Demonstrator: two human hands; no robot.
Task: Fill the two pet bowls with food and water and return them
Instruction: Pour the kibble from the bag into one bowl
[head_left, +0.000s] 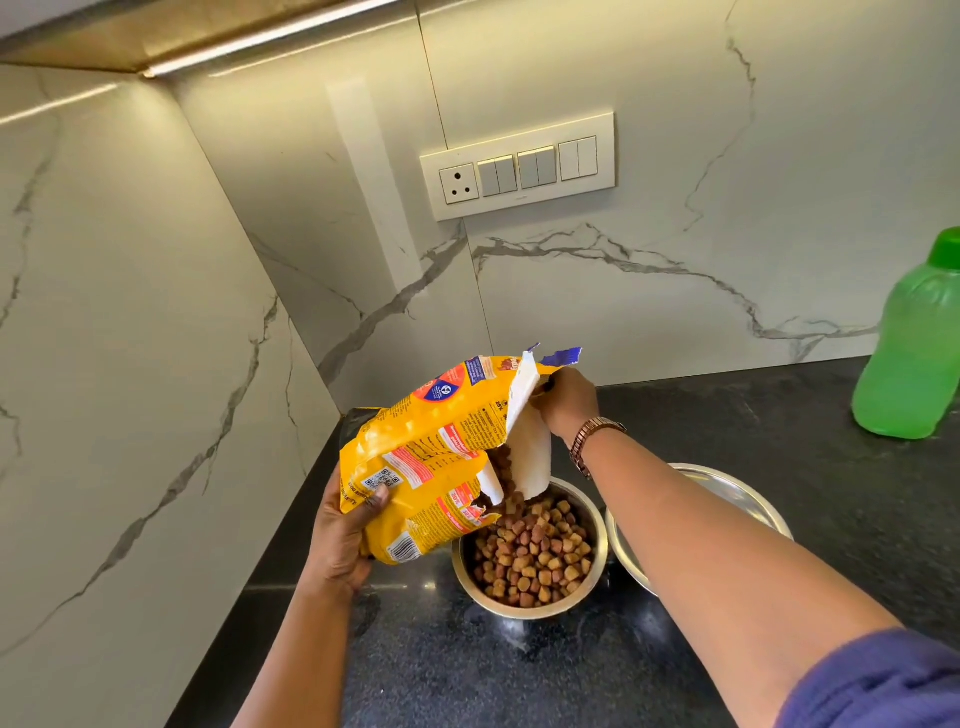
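A yellow pet food bag (431, 452) is tilted over a steel bowl (597, 566) on the dark counter. Brown kibble (535, 556) spills from the bag's torn mouth into that bowl, which holds a good heap. My left hand (343, 540) grips the bag's lower end from below. My right hand (569, 400) pinches the torn upper edge of the bag. A second steel bowl (727, 493) stands just right of the first, partly hidden by my right forearm; the part that shows looks empty.
A green plastic bottle (914, 353) with a green cap stands at the right on the black counter (805, 415). Marble walls meet in a corner behind the bag. A switch panel (519, 166) is on the back wall.
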